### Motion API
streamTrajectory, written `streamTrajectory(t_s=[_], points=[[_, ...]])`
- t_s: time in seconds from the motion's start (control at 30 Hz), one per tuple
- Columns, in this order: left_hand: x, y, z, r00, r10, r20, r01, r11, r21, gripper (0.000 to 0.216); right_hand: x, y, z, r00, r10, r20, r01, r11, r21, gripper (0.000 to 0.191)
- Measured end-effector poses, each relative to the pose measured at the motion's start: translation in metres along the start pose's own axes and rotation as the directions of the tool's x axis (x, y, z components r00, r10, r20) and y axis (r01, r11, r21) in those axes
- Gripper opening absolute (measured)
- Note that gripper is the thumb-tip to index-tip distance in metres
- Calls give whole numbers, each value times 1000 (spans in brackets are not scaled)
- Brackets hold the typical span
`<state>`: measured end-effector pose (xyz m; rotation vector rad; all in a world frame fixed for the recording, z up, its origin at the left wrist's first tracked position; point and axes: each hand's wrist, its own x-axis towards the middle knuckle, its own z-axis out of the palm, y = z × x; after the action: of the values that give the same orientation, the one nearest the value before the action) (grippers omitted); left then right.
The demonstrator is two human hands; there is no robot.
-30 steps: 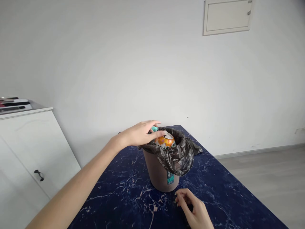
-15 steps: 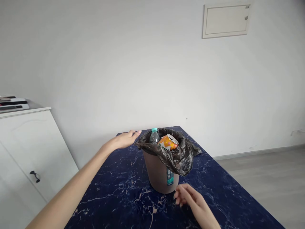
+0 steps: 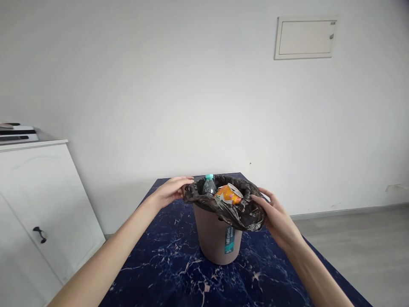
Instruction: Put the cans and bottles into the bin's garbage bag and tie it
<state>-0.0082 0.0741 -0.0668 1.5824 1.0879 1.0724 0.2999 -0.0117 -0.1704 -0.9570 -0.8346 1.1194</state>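
Observation:
A small taupe bin (image 3: 214, 238) stands on a dark blue marbled table (image 3: 166, 264). A black bag (image 3: 233, 211) lines the bin and folds over its rim. An orange can (image 3: 228, 194) and a clear bottle with a teal cap (image 3: 209, 183) stick out of the top. My left hand (image 3: 172, 192) touches the bag's rim on the left side, fingers curled onto the plastic. My right hand (image 3: 276, 217) grips the overhanging bag on the right side.
A white cabinet (image 3: 35, 204) with a dark handle stands at the left, with flat things stacked on top. A white wall with a small panel (image 3: 305, 38) lies behind the table. Grey floor (image 3: 361, 247) shows to the right.
My right hand rose from the table in front of the bin and took hold of the bag's right side. My left hand came back from over the can to the bag's left rim.

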Motion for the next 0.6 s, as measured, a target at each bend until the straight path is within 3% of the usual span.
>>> streamTrajectory(t_s=[0.1, 0.23, 0.47, 0.6], points=[[2, 9, 3, 998, 5, -62, -9, 998, -70, 34, 8, -6, -3, 997, -67, -44, 70, 996, 63, 68], [-1, 28, 7, 983, 57, -174, -84, 984, -154, 46, 16, -33, -7, 961, -233, -152, 255, 955, 152, 57], [-14, 49, 15, 944, 169, -282, -227, 956, -187, 51, 19, -93, -11, 855, -467, -227, 498, 860, 106, 41], [-18, 44, 9, 897, 214, -386, -304, 934, -188, 42, 15, -99, -25, 743, -591, -315, 615, 788, -28, 32]])
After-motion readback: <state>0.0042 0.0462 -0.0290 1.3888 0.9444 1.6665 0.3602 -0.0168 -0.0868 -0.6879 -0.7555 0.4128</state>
